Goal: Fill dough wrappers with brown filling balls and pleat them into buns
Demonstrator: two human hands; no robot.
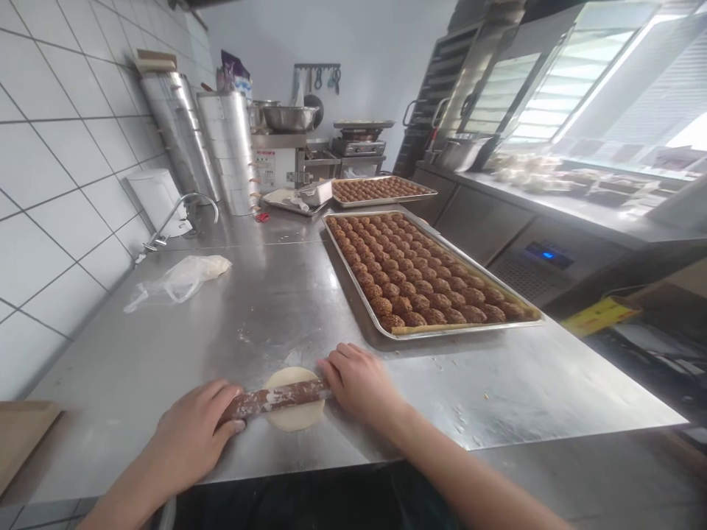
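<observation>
A brown wooden rolling pin, dusted with flour, lies across a flat, pale round of dough. The dough rests on the steel table near its front edge. My left hand is closed around the pin's left end. At the opposite end, my right hand grips the pin with its fingers curled over the tip. Some of the dough is hidden beneath the pin, and both pin ends are covered by my hands.
A tray of brown balls in rows sits behind my right hand, with a second tray beyond. A plastic bag holding pale dough lies at left, near a faucet and tall metal cylinders. Cardboard is at the left edge.
</observation>
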